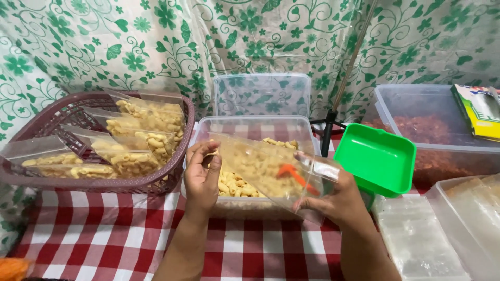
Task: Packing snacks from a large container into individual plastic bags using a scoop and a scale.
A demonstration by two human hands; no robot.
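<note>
My left hand (202, 179) pinches the bag's (265, 166) left edge, its fingers narrow on the plastic. The bag runs from nine to three o'clock over the tub (250, 127) on the bench. At three o'clock my right hand (333, 200) grips its other end, with the orange scoop (294, 176) showing through.

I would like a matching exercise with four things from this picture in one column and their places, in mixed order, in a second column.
Things:
1. clear plastic bag
2. filled macaroni bags
3. green tray
4. orange scoop

Places:
A. in the purple basket on the left
B. behind the clear bag, over the macaroni tub
C. between the left hand and right hand
D. right of the macaroni tub

Pairs: 1-C, 2-A, 3-D, 4-B
</note>
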